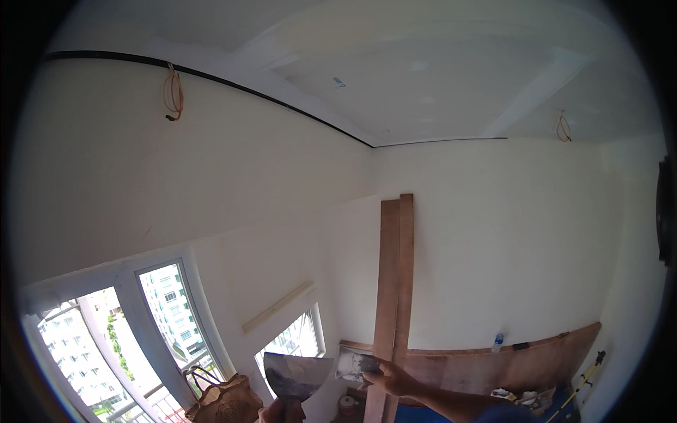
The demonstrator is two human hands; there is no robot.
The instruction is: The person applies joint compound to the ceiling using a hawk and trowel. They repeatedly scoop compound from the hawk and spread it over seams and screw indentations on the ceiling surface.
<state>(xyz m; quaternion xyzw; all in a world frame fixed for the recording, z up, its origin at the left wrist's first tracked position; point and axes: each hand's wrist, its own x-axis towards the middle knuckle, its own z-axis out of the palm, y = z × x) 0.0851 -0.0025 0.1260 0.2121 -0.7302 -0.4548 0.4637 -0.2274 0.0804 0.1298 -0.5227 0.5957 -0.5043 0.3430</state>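
Right hand (392,379) had fingers closed round small scraper (348,365), blade just left of them. Left hand (271,413), cropped, had fingers round wide scraper (299,371), blade just above. Planks (390,296) stood behind right fingers, brown bag (227,403) left of left ones.

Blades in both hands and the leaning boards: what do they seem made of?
Wide blade in the left hand: probably metal, thin, grey and patchily dulled.
Smaller blade in the right hand: likely metal too, though whitish smears mask its finish.
Leaning boards: apparently wood or plywood, matt, from their reddish-brown colour.
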